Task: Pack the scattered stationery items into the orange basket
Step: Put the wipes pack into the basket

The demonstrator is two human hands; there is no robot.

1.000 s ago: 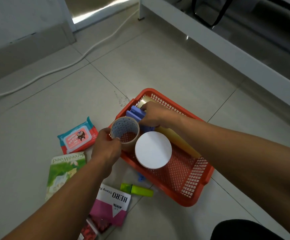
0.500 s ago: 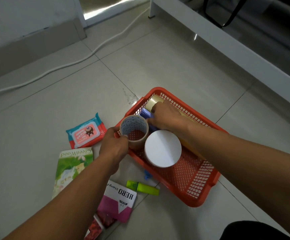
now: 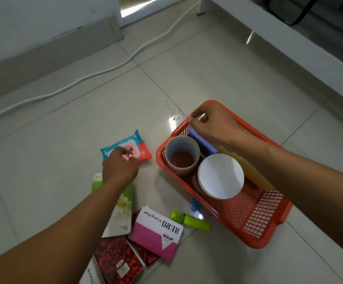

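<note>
Stationery is lying half packed. I am seeing the right hand (image 3: 213, 126) pinching a small pale thing (image 3: 203, 118) at the far corner of the orange basket (image 3: 256, 245), though I cannot tell what it is. Just nearer than that hand, a tape roll (image 3: 181, 156), a purple box (image 3: 202, 141) and a white disc (image 3: 220, 176) are sitting inside the basket. The left hand (image 3: 120, 167) is curling its fingers onto a wipes pack (image 3: 144, 151) on the floor; I cannot tell whether it is gripping. Beside that wrist a green booklet (image 3: 123, 203), a stamp pad box (image 3: 158, 230) and a highlighter (image 3: 190, 220) are lying outside the basket.
</note>
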